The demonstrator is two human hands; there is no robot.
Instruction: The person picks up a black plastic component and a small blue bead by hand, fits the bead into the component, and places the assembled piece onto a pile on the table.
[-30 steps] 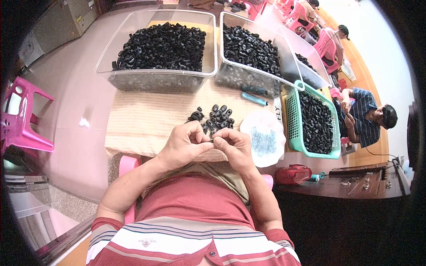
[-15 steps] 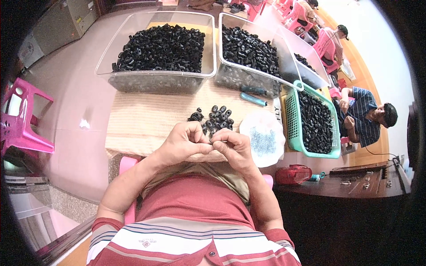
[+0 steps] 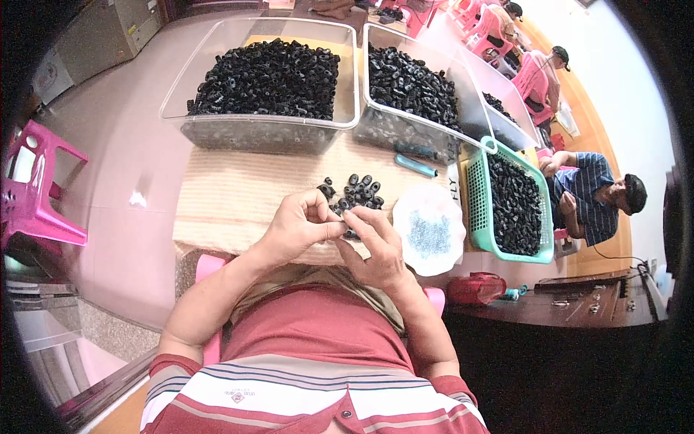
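My left hand (image 3: 298, 227) is closed in a pinch in front of a small pile of black parts (image 3: 360, 189); what sits between its thumb and forefinger is too small to name. Beside it, the fingertips of my right hand (image 3: 377, 252) reach to that pinch, with forefinger and thumb spread apart. The black parts are short, rounded pieces with holes, lying on a cream striped cloth (image 3: 224, 199). Just right of my right hand stands a white scalloped plate (image 3: 447, 258) with many tiny bluish pieces (image 3: 429, 233) in it.
Clear plastic bins (image 3: 264, 124) full of black parts line the table's far side. A blue-green stick-like tool (image 3: 416, 166) lies before them. Right of the plate is a green basket (image 3: 477, 206) of black parts. A pink stool (image 3: 47, 188) stands left; a co-worker (image 3: 596, 189) sits right.
My right hand's thumb has moved away from its forefinger and lower, out of the earlier pinch. My left hand keeps its pinch, almost in place.
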